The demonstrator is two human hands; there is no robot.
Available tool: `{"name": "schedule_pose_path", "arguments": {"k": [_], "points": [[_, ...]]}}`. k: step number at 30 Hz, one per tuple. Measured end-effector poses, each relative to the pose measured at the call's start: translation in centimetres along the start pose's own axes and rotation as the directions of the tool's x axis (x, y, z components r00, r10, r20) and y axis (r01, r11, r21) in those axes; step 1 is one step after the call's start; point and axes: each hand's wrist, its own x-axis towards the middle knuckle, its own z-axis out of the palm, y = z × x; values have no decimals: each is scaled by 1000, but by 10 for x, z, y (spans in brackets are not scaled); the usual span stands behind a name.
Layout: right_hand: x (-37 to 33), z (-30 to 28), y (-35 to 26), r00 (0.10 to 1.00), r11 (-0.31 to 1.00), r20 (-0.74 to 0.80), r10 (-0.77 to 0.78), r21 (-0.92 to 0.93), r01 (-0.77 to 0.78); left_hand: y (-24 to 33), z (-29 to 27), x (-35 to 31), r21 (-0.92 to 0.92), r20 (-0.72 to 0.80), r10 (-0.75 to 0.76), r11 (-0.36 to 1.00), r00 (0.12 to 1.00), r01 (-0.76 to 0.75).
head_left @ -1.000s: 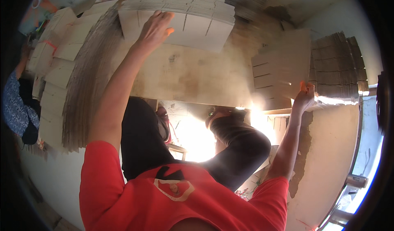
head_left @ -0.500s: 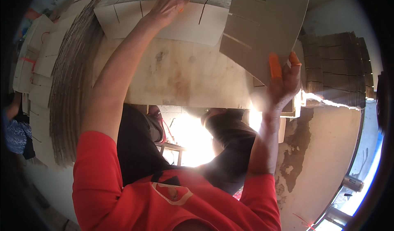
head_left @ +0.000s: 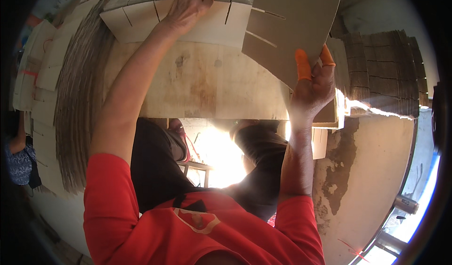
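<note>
upper right: my right hand [head_left: 314, 86] pinches slotted cardboard sheet [head_left: 296, 22], best held flat | top centre: left hand [head_left: 188, 12] at stack [head_left: 209, 25], pinch unclear

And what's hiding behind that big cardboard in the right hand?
Around the held sheet, you can see pale slotted cardboard at its left edge and the wooden tabletop below. Whatever sits straight behind it is covered.

Site is identified as a cardboard workshop: slotted sheets are piled in a far stack [head_left: 214, 25], a left stack [head_left: 77, 105] and a right stack [head_left: 386, 72] around a stained wooden worktable [head_left: 212, 86]; another person [head_left: 21, 166] is seen at left.
</note>
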Motion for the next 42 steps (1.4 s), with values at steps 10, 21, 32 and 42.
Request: {"name": "schedule_pose_path", "arguments": {"k": [10,21,32,42], "points": [[-7,3,7,998,981,44,-33,-187,41,10,6,-5,-124,100,27,992,995,-14],[-8,6,7,977,911,80,-198,-353,213,42,-18,4,-352,336,7,929,942,118],[-16,2,5,971,895,205,-126,-399,200,96,-48,1,-376,235,88,927,968,7],[-29,10,27,962,879,274,16,-463,117,144,-92,4,-472,265,133,882,955,8]]}}
